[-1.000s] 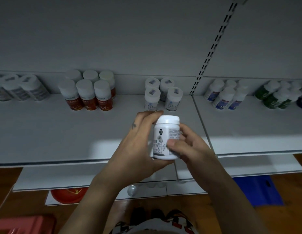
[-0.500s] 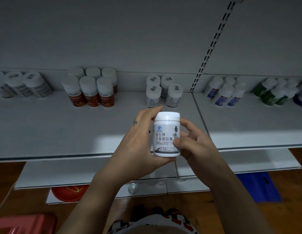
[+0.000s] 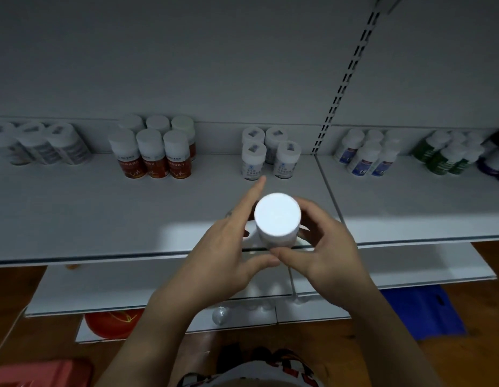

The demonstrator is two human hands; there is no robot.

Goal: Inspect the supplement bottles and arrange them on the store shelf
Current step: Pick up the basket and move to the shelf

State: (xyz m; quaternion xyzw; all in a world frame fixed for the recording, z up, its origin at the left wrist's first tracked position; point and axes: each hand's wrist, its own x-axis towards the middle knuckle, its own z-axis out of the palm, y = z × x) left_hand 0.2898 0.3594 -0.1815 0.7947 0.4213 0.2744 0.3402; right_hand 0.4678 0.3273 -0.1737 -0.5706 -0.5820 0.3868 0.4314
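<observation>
Left grip (image 3: pixel 223 247) and right grip (image 3: pixel 327 247) hold white bottle (image 3: pixel 277 215).

Dim scene; glare on bottle cap (image 3: pixel 277 213); edges blurred, bowed.

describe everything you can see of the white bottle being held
The white bottle looks like smooth plastic. Its round white cap is closed and tipped toward the camera, so little of the body shows beneath. The left hand and right hand grip its sides, thumbs below, above the front edge of the shelf.
</observation>
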